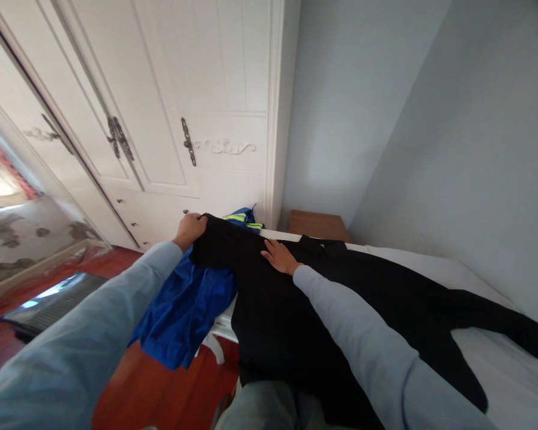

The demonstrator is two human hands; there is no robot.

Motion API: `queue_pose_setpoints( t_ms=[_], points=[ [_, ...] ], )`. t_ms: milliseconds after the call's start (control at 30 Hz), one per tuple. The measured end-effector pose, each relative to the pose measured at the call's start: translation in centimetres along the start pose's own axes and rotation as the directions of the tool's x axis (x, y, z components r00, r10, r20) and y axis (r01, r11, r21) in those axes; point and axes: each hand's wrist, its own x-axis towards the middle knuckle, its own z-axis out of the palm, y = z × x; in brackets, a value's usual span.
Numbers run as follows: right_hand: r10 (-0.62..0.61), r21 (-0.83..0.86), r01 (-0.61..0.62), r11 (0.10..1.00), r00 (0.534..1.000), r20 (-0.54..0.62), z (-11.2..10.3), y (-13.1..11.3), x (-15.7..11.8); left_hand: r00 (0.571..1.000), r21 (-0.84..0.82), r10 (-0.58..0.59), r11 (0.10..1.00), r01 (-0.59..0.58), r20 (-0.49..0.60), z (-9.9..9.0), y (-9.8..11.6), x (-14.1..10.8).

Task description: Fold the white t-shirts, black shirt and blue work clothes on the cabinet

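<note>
This looks like a room in a home, probably a bedroom. A tall white wardrobe point(224, 77) with scrolled mouldings and ornate dark handles point(188, 142) fills the far left, knobbed drawers point(156, 209) beneath. Plain grey walls point(466, 137) stand at right, a small wooden cabinet point(318, 224) sits in the far corner, and reddish boards point(130, 394) cover the floor.

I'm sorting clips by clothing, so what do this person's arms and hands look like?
The left sleeve and right sleeve are long, light blue-grey and creased, with no markings visible. The left hand and right hand are bare: no gloves, and no ring or watch shows.
</note>
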Motion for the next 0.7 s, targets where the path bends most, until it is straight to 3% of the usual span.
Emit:
queue_pose_setpoints(
  t_ms=[100, 200, 333, 433, 533, 600, 700],
  points=[
    [0.022, -0.055, -0.023, 0.998, 1.0, -0.007, 0.1, 0.7, 0.0, 0.989, 0.227, 0.146, 0.964, -0.139, -0.014, 0.3, 0.1, 0.0],
    [0.037, -0.086, -0.036, 0.996, 0.999, 0.013, 0.1, 1.1, 0.1, 0.976, 0.404, 0.215, 0.891, -0.208, 0.027, 0.1, 1.1, -0.3],
    [0.041, -0.097, -0.037, 0.995, 0.998, 0.038, 0.0, 1.4, 0.3, 0.963, 0.41, 0.224, 0.872, -0.267, 0.151, -0.8, 3.0, -0.3],
    [0.054, -0.094, -0.05, 0.994, 0.998, 0.045, -0.1, 1.2, 0.4, 0.947, 0.179, 0.147, 0.963, -0.203, 0.285, -1.4, 4.4, -0.4],
    [0.079, -0.073, -0.075, 0.995, 0.996, 0.05, -0.3, 0.7, 0.2, 0.907, -0.222, 0.199, 0.967, -0.121, 0.37, -1.3, 5.9, -1.4],
    [0.078, -0.033, -0.078, 0.996, 0.997, 0.015, -0.6, 0.3, -0.2, 0.9, -0.371, 0.287, 0.915, -0.156, 0.329, -0.6, 7.1, -2.7],
    [0.031, 0.121, -0.019, 0.992, 0.995, -0.093, -1.3, 0.0, -1.4, 0.893, -0.457, 0.389, 0.852, -0.256, 0.225, 1.4, 9.4, -5.3]
  ],
)
